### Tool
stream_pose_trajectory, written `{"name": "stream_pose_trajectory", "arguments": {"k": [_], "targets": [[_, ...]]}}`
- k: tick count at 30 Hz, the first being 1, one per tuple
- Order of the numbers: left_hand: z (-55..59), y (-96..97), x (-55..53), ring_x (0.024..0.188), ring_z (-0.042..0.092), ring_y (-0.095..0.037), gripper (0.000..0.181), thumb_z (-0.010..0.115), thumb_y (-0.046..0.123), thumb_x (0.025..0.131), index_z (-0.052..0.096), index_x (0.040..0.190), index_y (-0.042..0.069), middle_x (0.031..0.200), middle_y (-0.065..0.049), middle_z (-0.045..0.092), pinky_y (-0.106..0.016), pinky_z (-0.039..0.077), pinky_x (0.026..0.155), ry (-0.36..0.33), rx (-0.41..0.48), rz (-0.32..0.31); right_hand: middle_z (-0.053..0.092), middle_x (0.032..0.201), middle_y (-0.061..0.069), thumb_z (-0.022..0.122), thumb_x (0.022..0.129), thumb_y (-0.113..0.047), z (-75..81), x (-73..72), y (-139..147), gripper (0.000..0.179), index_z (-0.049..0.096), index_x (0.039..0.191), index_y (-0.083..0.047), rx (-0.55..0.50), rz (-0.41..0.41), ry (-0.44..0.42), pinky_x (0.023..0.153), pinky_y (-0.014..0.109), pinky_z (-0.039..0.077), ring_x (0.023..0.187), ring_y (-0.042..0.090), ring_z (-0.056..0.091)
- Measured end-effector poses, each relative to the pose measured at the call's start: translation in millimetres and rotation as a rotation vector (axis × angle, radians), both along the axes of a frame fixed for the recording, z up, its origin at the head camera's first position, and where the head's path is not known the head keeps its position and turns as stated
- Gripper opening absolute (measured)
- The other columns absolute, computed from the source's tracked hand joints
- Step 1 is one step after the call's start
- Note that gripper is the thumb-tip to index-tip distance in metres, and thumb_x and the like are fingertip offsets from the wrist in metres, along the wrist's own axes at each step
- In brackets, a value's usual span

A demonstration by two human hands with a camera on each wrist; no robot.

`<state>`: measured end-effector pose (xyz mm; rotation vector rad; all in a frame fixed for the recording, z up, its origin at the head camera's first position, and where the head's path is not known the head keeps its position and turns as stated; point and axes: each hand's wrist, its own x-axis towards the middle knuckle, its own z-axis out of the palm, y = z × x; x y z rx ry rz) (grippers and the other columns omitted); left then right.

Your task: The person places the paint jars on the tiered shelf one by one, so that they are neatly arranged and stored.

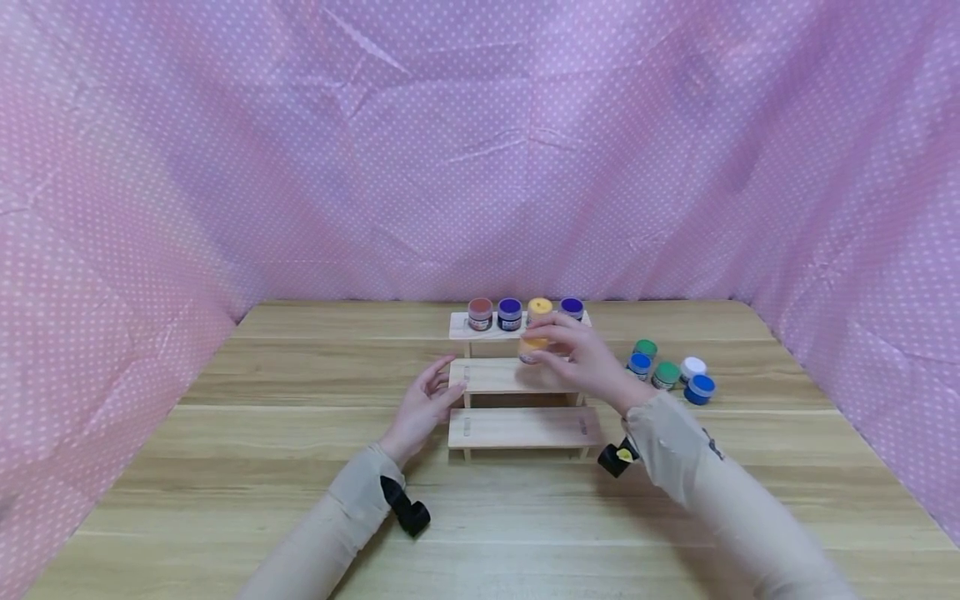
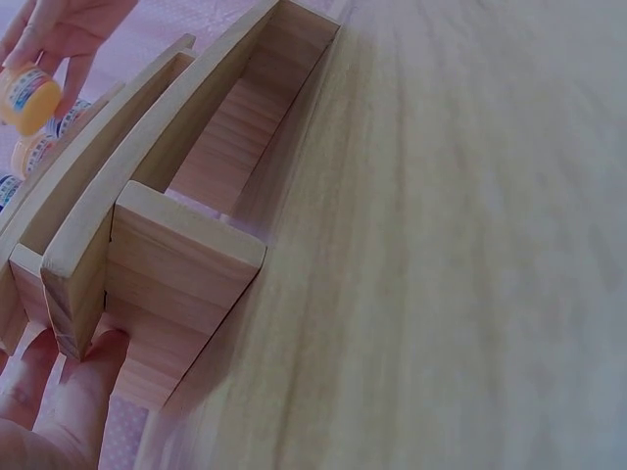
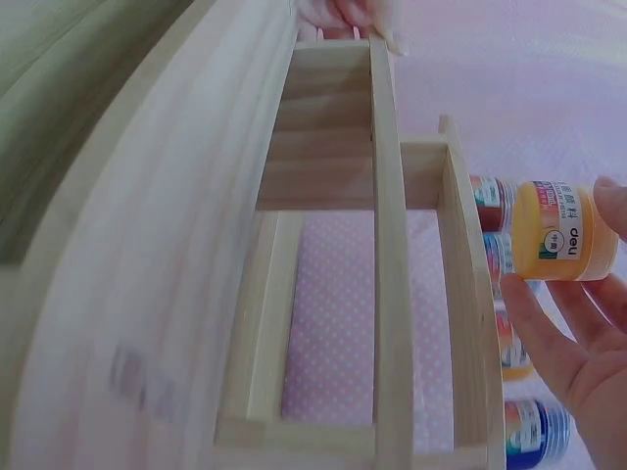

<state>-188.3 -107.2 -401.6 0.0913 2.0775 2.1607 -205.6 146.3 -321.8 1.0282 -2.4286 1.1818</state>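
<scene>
A stepped wooden rack (image 1: 525, 427) with three tiers stands on the table. At its left end my left hand (image 1: 423, 408) holds the side of the middle tier, fingertips (image 2: 103, 357) against the wood below the plank. My right hand (image 1: 581, 358) pinches a yellow paint jar (image 3: 563, 232) between thumb and fingers, over the right part of the middle tier. On the top tier sit a red-brown paint jar (image 1: 480, 314), two dark blue-violet paint jars (image 1: 510, 314) and another yellow paint jar (image 1: 540, 308), the last partly hidden by my right hand.
Right of the rack a loose group of paint jars stands on the wooden table (image 1: 300, 467): green jars (image 1: 665, 375), blue jars (image 1: 700, 389) and a white-lidded jar (image 1: 692, 368). Behind the table hangs a pink dotted cloth (image 1: 465, 150), also along both sides.
</scene>
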Motion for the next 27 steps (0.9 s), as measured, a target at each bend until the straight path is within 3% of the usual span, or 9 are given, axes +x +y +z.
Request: {"name": "stream_pose_trajectory", "arguments": {"k": [12, 20, 27], "targets": [[-1.8, 1.9, -1.0, 0.087, 0.059, -0.005, 0.060, 0.059, 0.006, 0.091, 0.034, 0.145, 0.010, 0.127, -0.017, 0.053, -0.017, 0.042, 0.055, -0.007, 0.024, 0.013, 0.062, 0.116, 0.010, 0.068, 0.086, -0.010, 8.2, 2.5, -29.6, 0.025, 0.068, 0.110, -0.004, 0.084, 0.011, -0.029, 0.087, 0.032, 0.053, 0.110, 0.024, 0.057], [-1.3, 2.1, 0.1, 0.088, 0.059, -0.005, 0.060, 0.059, 0.006, 0.091, 0.034, 0.146, 0.012, 0.128, -0.017, 0.053, -0.018, 0.046, 0.060, -0.013, 0.014, 0.016, 0.063, 0.113, 0.008, 0.070, 0.085, -0.011, 4.4, 2.4, -42.5, 0.025, 0.068, 0.108, -0.003, 0.104, 0.037, 0.006, 0.085, 0.033, 0.052, 0.104, 0.022, 0.060], [-2.1, 1.2, 0.7, 0.089, 0.059, -0.005, 0.059, 0.059, 0.008, 0.092, 0.034, 0.145, 0.011, 0.127, -0.016, 0.052, -0.018, 0.046, 0.061, -0.012, -0.010, 0.014, 0.063, 0.112, 0.008, 0.070, 0.085, -0.013, -1.1, 2.7, -51.6, 0.027, 0.067, 0.110, -0.003, 0.110, 0.060, -0.029, 0.084, 0.031, 0.054, 0.103, 0.021, 0.060]]}}
